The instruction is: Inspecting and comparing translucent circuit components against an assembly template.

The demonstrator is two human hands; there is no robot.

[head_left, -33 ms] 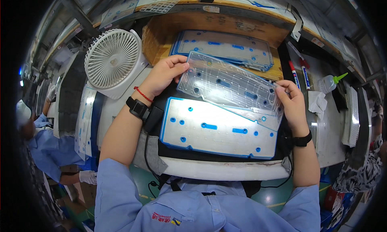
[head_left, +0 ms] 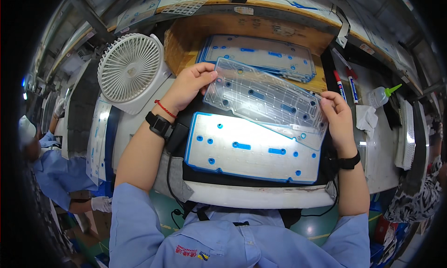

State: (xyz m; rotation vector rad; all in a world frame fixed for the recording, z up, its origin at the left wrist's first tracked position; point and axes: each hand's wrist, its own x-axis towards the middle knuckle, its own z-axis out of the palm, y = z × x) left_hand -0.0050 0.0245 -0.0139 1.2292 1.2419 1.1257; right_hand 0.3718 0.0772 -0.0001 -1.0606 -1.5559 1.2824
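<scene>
Between my two hands is a thin clear plastic sheet point(head_left: 274, 95) with printed grid lines, small holes and a blue-tinted edge. It is tilted, its left end farther away than its right. My left hand point(head_left: 192, 85) pinches its left end between thumb and fingers. At the right end, the thumb and fingers of my right hand point(head_left: 338, 120) close on its edge. Under its lower right part lies a stack of silver panels point(head_left: 253, 163) with blue edges, blue-rimmed holes and two blue slots. I cannot tell whether the sheet touches the stack.
Behind, an open-fronted wooden box point(head_left: 184, 40) holds a stack of similar clear-topped panels point(head_left: 265, 57). A white fan point(head_left: 132, 70) stands left. Markers point(head_left: 352, 89), a squeeze bottle point(head_left: 376, 98) with a green tip and a crumpled white tissue point(head_left: 367, 118) lie right. A co-worker's gloved hand point(head_left: 101, 204) shows far left.
The clear sheet has shifted slightly up and to the left. Both hands keep their hold on its ends, and the right hand has moved very little.
</scene>
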